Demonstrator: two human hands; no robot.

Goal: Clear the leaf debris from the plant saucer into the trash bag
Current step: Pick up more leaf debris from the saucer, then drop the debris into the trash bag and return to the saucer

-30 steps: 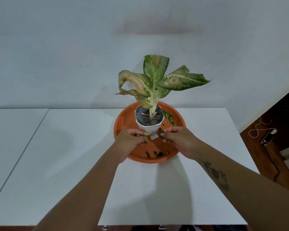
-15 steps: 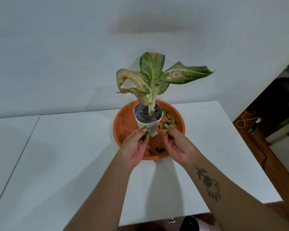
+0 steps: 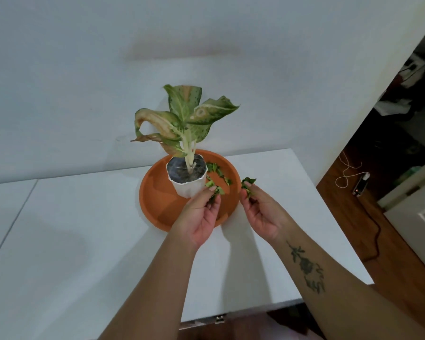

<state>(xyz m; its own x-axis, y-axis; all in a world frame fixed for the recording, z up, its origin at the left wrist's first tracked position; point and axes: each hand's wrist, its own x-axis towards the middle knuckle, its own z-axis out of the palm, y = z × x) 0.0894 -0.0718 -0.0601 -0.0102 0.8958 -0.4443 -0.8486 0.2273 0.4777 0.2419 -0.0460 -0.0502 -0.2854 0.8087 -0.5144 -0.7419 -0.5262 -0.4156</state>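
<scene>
Both hands have lifted off the saucer floor and turned palm-up since a moment ago, each now carrying leaf scraps, and the right hand has drifted out past the saucer's right rim. Leaf debris (image 3: 218, 173) lies in a loose green string on the orange plant saucer (image 3: 157, 192), just right of the white pot (image 3: 188, 186), between the pot and the rim. The left hand (image 3: 201, 217) hovers over the saucer's near right part, its grip pinched together on a small bunch of green scraps (image 3: 215, 191) at the fingertips, close beside the pot's lower wall. The right hand (image 3: 261, 212) is above the white surface (image 3: 84, 229) just outside the rim, its grip closed on another clump of leaf pieces (image 3: 247, 183). A tattoo (image 3: 306, 268) marks the right forearm. The pot stands upright toward the back of the saucer, holding dark soil and a plant (image 3: 184, 119) with variegated leaves, some browned and curled. To the right, on the wooden floor (image 3: 353, 217), lie a white cord (image 3: 346, 173) and a small device (image 3: 361, 184).
</scene>
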